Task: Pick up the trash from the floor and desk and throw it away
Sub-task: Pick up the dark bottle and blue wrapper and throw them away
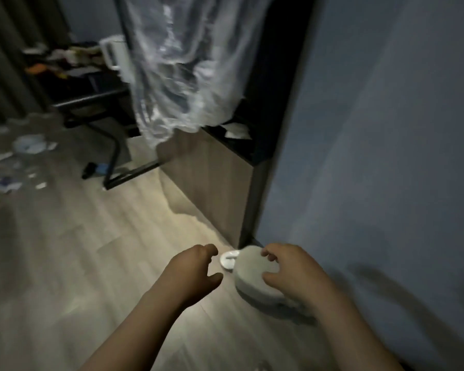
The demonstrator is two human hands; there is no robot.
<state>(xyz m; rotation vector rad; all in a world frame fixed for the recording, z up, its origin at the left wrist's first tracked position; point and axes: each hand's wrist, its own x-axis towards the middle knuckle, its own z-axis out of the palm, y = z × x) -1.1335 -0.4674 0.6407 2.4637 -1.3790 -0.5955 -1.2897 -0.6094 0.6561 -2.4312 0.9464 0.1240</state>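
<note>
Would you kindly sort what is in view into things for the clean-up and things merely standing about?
For the job: scattered paper scraps on the floor; clutter on the desk; grey-lidded bin under the right hand.

Standing about: kettle; hanging plastic sheet; wooden cabinet.

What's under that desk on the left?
Under the desk, the black frame legs stand on the wood floor, with a small dark and blue object beside one leg. Farther back it is too dark and blurred to tell.

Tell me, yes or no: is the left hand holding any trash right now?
No. The left hand hangs open and empty above the floor, while the right hand rests on the grey round object.
</note>
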